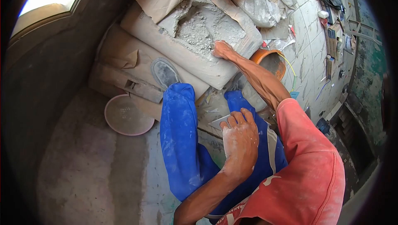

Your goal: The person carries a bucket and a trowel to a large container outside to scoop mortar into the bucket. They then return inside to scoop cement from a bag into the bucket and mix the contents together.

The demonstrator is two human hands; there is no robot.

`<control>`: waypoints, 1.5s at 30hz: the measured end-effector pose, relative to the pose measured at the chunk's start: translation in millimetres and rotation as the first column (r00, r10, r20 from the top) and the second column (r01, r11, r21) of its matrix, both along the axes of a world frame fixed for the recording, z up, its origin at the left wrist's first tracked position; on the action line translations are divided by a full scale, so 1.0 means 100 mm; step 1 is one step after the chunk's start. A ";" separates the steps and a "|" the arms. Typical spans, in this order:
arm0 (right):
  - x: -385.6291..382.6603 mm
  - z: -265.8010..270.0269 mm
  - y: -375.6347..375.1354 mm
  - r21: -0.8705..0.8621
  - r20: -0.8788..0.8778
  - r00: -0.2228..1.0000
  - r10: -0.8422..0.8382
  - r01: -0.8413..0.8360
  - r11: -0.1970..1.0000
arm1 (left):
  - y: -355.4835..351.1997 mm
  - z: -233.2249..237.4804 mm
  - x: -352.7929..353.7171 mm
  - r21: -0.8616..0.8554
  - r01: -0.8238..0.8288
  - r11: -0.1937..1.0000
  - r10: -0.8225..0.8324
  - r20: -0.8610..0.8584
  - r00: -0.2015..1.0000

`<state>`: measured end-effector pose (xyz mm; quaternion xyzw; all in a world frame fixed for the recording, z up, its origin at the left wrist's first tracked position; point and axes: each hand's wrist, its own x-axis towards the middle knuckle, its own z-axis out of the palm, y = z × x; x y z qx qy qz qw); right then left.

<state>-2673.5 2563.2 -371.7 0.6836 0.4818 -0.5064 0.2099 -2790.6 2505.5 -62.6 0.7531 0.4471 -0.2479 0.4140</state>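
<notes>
A torn paper bag (pixel 147 32) lies flat with a wide hole in its upper side, showing lumpy grey powder (pixel 203 26). My right hand (pixel 224 50) reaches to the near right part of the powder. Its fingers are curled and pressed together, and their tips and anything they hold are hidden. Over the thigh of the blue trousers (pixel 178 142) is my left hand (pixel 242 138), dusted with pale powder. Its fingers are loosely bent and a little apart, with nothing visible in them. An orange bucket (pixel 282 65) sits beside the bag, partly behind my right forearm.
A round pink-rimmed basin (pixel 129 115) is on the floor at the left, near a grey shoe (pixel 165 72). Crumpled plastic sacks (pixel 259 7) lie beyond the bag. Boxes and tools (pixel 331 40) line the tiled floor at the right.
</notes>
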 end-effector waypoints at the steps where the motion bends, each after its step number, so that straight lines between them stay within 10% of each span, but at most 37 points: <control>1: 0.03 0.03 -0.05 0.002 0.006 1.000 -0.007 0.007 1.000 | 0.01 0.00 0.03 0.008 0.007 1.000 -0.007 -0.014 1.000; 31: 0.71 0.35 -0.57 0.429 -0.223 0.959 -0.176 0.259 0.865 | -0.50 -0.35 0.53 0.043 0.315 0.948 -0.310 -0.087 0.947; 39: 1.40 1.32 -1.62 0.404 -0.150 0.897 -0.415 0.439 0.803 | -0.58 -0.40 0.60 0.031 0.405 0.914 -0.400 -0.110 0.910; 45: 1.95 0.95 -3.02 0.608 0.012 0.860 -0.510 0.399 0.686 | -0.63 -0.43 0.68 0.070 0.429 0.901 -0.426 -0.052 0.903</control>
